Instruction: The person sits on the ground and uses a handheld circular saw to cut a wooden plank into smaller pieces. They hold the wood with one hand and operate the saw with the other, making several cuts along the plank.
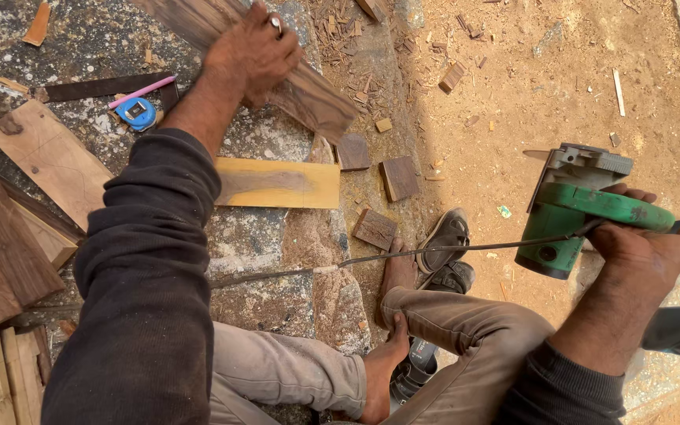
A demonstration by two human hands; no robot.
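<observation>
Now the left hand (252, 49) is pressing flat on the long dark wooden plank (308, 94) at far left, while the right hand (645, 250) is gripping the green handheld power saw (584, 206) near right. Its thin black cable (403, 253) is crossing the bare feet, so it could snag. The plank may slip too.

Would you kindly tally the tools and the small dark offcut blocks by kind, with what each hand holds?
Power saws: 1, green, in the right hand
Tape measures: 1, blue
Pencils: 1, pink
Dark offcut blocks: 3
Dark planks under the left hand: 1
Total: 7
</observation>
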